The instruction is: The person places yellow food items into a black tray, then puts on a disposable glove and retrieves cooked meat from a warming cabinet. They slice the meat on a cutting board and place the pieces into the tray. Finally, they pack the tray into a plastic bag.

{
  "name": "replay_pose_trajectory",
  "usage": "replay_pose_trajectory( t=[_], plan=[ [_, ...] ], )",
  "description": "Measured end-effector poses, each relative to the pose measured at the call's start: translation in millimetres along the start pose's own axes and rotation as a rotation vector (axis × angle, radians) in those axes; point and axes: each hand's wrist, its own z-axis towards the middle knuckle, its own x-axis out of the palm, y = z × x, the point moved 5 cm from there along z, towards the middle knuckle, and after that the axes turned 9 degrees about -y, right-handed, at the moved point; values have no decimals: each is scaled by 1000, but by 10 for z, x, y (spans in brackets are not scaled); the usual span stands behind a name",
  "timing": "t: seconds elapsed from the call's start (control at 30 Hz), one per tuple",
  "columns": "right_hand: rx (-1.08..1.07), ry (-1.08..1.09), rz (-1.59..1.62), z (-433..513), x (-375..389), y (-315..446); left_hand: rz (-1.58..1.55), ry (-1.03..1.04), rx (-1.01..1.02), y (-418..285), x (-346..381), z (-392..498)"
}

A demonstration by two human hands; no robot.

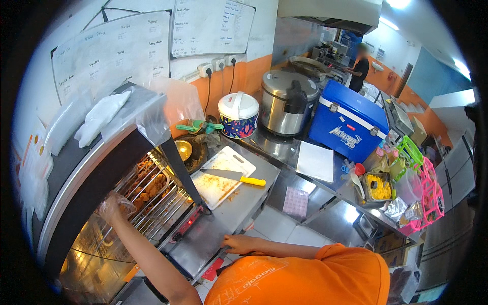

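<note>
My left hand point(114, 207), in a clear plastic glove, reaches into a lit food display warmer point(89, 190). It is at the wire rack point(152, 207), beside pieces of fried chicken point(146, 190). Its fingertips are partly hidden, so whether they hold anything cannot be seen. Bare and low on the other side, my right hand point(237, 244) has its fingers curled at the front edge of the steel table point(248, 206). Behind it on that table, a knife point(232, 176) with a yellow handle lies across a crumb-strewn white cutting board point(219, 190).
A stone mortar point(200, 154) holding a metal bowl point(183, 150) sits behind the board. Along the counter stand a patterned rice container point(238, 118), a large steel cooker point(288, 103) and a blue cooler box point(349, 122). A person point(360, 70) stands at the far stove.
</note>
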Motion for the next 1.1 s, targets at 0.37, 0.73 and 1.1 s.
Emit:
replay_pose_trajectory(
  t=[0.37, 0.73, 1.1],
  plan=[
    [75, 86, -49, -14, -53, 42, -233, -241, 93, -69, 58, -90],
    [25, 153, -73, -11, -239, -390, 390, -74, 193, -153, -196, -141],
    [35, 96, 93, 301, -1430, -1248, 262, 248, -215, -340, -353, -163]
  ],
)
